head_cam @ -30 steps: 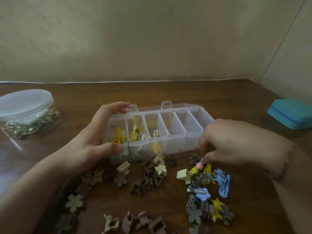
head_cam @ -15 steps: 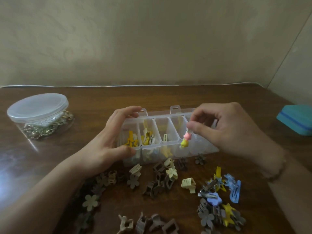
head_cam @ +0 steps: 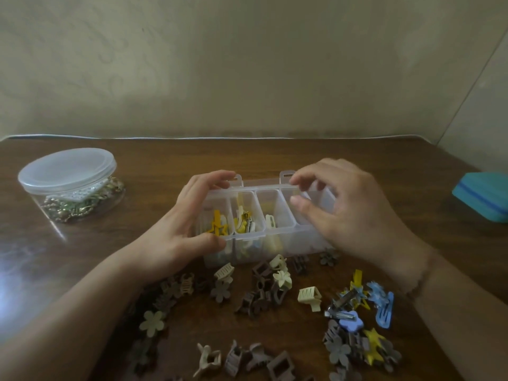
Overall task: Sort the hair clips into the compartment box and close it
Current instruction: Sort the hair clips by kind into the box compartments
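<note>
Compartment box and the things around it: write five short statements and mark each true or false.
1. The left hand grips the left end of the box. True.
2. The box lid is closed. False: the compartments stand open.
3. The right hand pinches a pink clip. False: its fingers hang over the box and hold nothing that shows.
4. A yellow star clip lies in the leftmost compartment. True.
5. The round jar has no lid. False: a clear lid sits on it.
</note>
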{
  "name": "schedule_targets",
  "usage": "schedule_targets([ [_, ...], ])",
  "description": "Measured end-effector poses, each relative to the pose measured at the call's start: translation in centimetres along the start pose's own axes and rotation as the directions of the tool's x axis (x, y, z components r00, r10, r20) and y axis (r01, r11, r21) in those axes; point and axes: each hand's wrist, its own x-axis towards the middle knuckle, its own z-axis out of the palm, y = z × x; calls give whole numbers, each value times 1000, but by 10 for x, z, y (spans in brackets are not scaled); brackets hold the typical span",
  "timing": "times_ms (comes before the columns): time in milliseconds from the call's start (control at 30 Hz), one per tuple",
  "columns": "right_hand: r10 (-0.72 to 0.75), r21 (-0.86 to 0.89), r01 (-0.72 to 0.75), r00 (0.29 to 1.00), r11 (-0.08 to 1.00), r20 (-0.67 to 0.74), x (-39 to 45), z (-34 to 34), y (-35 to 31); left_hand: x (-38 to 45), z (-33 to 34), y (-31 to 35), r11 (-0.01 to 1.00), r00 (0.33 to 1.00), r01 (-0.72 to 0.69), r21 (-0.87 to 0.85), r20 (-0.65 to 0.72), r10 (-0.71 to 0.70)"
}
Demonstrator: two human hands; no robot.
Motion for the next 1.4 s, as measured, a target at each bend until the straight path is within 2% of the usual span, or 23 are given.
schedule_targets([
  [33,-54,33,52,997,998,48,-5,-8,-3,0,0,0,1000,1000,0,5,1,0],
  [100,-113,53,103,953,993,282,-14,-21,-11,0,-1,-1,1000,1000,1,9,4,-1],
  [167,-64,-113,154,823,982,564,-20,-30,-17,0,-1,-1,1000,1000,1,9,6,-1],
  [200,-41,-190,213,762,958,647,-23,-33,-16,0,-1,-1,1000,1000,1,7,7,-1],
  [233,-6,-230,234,712,945,702,-25,-37,-15,1,-1,-1,1000,1000,1,5,7,-1],
  [300,91,-241,162,621,957,778,-25,-50,-15,1,-1,-1,1000,1000,-2,6,5,2],
  [367,151,-254,110,559,961,815,-24,-59,-13,1,-1,-2,1000,1000,-6,14,4,6],
  [500,193,-290,112,518,950,833,-25,-45,-13,1,0,-4,1000,1000,-9,15,2,9],
  [733,173,-303,136,577,943,798,-27,-34,-14,1,0,-3,1000,1000,-9,-9,5,9],
  [933,17,-218,198,701,956,713,-24,-33,-10,1,0,-2,1000,1000,-1,12,4,1],
  [1000,-55,-87,152,742,985,668,-20,-35,-8,0,0,-1,1000,1000,1,19,2,-1],
  [1067,-107,146,31,826,989,554,-16,-35,-9,0,0,0,1000,1000,1,31,2,-1],
  [1100,-109,250,-5,891,968,440,-14,-33,-11,0,0,1,999,1000,3,34,3,-3],
  [1167,1,368,-66,985,928,173,-13,-22,-13,0,0,1,999,1000,6,31,5,-6],
  [1233,79,281,-80,997,956,18,-11,-6,-14,0,0,2,1000,1000,8,21,10,-8],
  [1300,36,112,-39,999,993,33,-10,5,-13,0,0,3,1000,1000,6,18,13,-6],
  [1400,-34,69,32,999,997,35,-11,2,-10,-1,0,4,1000,1000,9,25,11,-9],
])
